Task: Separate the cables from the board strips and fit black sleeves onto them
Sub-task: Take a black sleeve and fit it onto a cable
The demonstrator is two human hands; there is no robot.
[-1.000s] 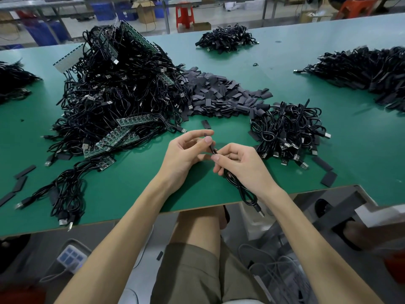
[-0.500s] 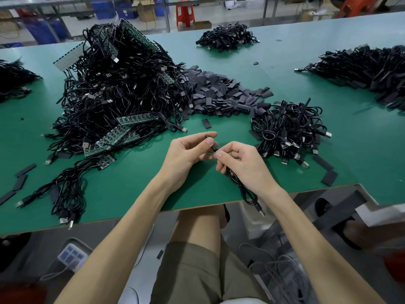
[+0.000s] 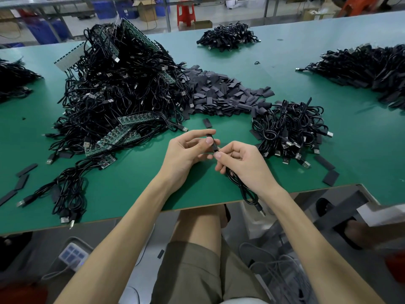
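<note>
Sleeve (image 3: 213,141), one, black, pinched between fingertips of left hand (image 3: 186,153); cable (image 3: 245,190), one, clamped in curled right hand (image 3: 244,164)

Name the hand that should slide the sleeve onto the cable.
Left, probably: the left hand pinches the black sleeve between thumb and fingers, while the right hand grips the cable just below it and is better kept steadying it.

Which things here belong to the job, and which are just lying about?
Job: left hand pinching a black sleeve; right hand holding the cable; sleeve pile; heap of cables on board strips.
Lying about: red stool; cardboard box; blue bins.
</note>
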